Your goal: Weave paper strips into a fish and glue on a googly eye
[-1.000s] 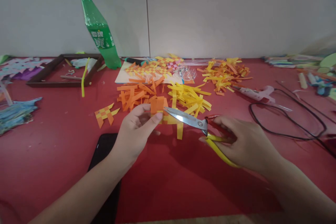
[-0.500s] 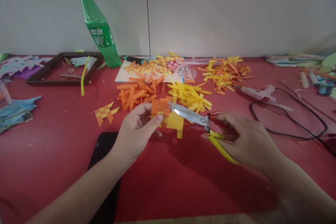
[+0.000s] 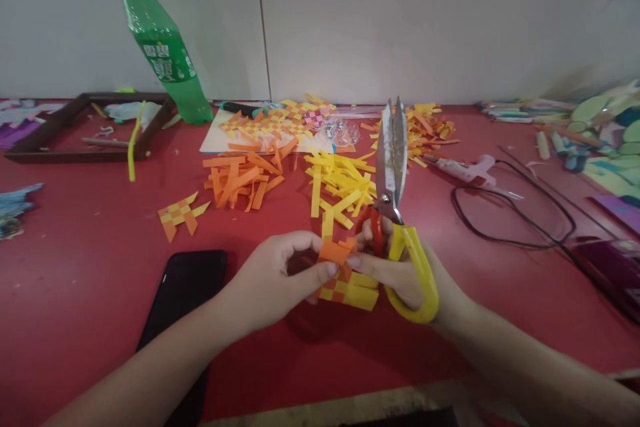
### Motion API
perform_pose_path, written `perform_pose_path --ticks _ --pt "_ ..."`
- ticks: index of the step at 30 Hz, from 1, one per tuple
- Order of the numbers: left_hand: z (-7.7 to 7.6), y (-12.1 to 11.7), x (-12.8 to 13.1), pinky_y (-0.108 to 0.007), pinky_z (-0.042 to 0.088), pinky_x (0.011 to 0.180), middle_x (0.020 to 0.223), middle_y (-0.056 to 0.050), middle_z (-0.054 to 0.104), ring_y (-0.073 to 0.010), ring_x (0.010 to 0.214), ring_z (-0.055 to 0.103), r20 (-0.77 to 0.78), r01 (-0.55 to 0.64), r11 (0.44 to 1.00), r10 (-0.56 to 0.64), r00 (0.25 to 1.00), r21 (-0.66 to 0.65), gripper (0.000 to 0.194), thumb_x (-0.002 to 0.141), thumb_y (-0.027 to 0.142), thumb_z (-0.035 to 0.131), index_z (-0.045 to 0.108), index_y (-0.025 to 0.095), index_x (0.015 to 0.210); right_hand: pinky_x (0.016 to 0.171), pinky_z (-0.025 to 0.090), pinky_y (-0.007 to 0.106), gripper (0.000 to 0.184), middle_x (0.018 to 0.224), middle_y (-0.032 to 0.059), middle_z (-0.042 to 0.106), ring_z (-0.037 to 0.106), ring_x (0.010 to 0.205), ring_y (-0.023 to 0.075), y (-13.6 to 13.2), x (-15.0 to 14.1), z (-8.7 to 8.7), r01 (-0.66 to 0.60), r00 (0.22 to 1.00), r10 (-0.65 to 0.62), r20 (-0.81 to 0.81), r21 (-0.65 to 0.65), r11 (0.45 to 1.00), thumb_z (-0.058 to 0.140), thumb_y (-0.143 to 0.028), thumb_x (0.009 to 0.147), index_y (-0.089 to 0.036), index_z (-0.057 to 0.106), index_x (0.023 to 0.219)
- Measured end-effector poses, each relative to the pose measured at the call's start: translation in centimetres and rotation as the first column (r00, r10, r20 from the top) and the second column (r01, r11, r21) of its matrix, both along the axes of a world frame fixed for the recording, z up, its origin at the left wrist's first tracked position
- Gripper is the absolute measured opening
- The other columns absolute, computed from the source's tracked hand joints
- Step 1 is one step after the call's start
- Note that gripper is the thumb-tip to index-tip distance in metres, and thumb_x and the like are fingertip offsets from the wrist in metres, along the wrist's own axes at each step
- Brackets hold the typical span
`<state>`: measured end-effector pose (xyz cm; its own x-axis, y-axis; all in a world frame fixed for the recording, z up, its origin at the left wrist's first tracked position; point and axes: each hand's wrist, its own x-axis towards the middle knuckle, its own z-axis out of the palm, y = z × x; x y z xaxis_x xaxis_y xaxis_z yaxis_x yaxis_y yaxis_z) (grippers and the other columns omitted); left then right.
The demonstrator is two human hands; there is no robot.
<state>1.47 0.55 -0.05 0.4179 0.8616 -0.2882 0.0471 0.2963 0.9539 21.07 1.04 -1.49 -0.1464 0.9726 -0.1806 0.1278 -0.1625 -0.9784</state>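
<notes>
Pinched in my left hand [image 3: 280, 277] is a woven piece of orange and yellow paper strips [image 3: 345, 290]. My right hand [image 3: 400, 273] has its thumb and a finger on the orange strips of that piece. The same hand carries scissors [image 3: 393, 160] with one red and one yellow handle, hooked over its fingers, blades pointing up and nearly together. Beyond the hands lie loose yellow strips [image 3: 345, 180] and loose orange strips [image 3: 245, 177]. A finished-looking woven paper fish [image 3: 183, 213] rests to the left.
A black phone [image 3: 183, 307] lies by my left forearm. At the back stand a green bottle [image 3: 167, 60] and a brown frame [image 3: 75, 157]. Farther right is a pink glue gun [image 3: 467, 170] with a black cord [image 3: 510, 240]. More scraps [image 3: 430, 130] lie at the back.
The scissors have swung from pointing left at the paper to pointing up. My right fingers have come onto the woven piece, which is now lower and turned. The view has shifted right.
</notes>
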Motion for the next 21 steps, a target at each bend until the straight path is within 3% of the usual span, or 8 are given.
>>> perform_pose_path --ticks 6,15,21 --pt "0.12 0.29 -0.28 -0.021 0.057 0.052 0.071 0.002 0.062 -0.0103 0.058 0.059 0.102 0.052 0.993 -0.041 0.994 -0.106 0.014 0.081 0.032 0.072 0.069 0.019 0.079 0.05 0.047 0.023 0.041 0.071 -0.0049 0.056 0.055 0.057 0.0104 -0.1 -0.11 -0.36 -0.012 0.998 0.008 -0.064 -0.056 0.998 0.085 -0.037 0.06 -0.023 0.051 0.079" --pt "0.18 0.0 -0.21 -0.022 0.055 0.053 0.072 0.001 0.064 -0.0099 0.052 0.059 0.009 0.041 0.999 -0.041 0.999 -0.032 0.013 0.076 0.026 0.075 0.066 0.019 0.081 0.05 0.047 0.023 0.043 0.067 -0.0052 0.053 0.053 0.056 0.0104 0.03 -0.62 -0.3 0.033 0.998 -0.035 -0.06 -0.046 0.998 0.082 -0.045 0.059 -0.023 0.049 0.075" --pt "-0.08 0.24 -0.34 -0.022 0.05 0.053 0.067 0.001 0.065 -0.0115 0.054 0.058 -0.036 -0.051 0.996 0.054 0.998 0.079 0.005 0.076 0.024 0.073 0.071 0.02 0.078 0.051 0.045 0.023 0.039 0.068 -0.0034 0.055 0.052 0.058 0.0104 0.71 0.03 -0.21 -0.012 0.998 0.01 0.065 0.032 0.999 0.079 -0.046 0.065 -0.021 0.05 0.075"
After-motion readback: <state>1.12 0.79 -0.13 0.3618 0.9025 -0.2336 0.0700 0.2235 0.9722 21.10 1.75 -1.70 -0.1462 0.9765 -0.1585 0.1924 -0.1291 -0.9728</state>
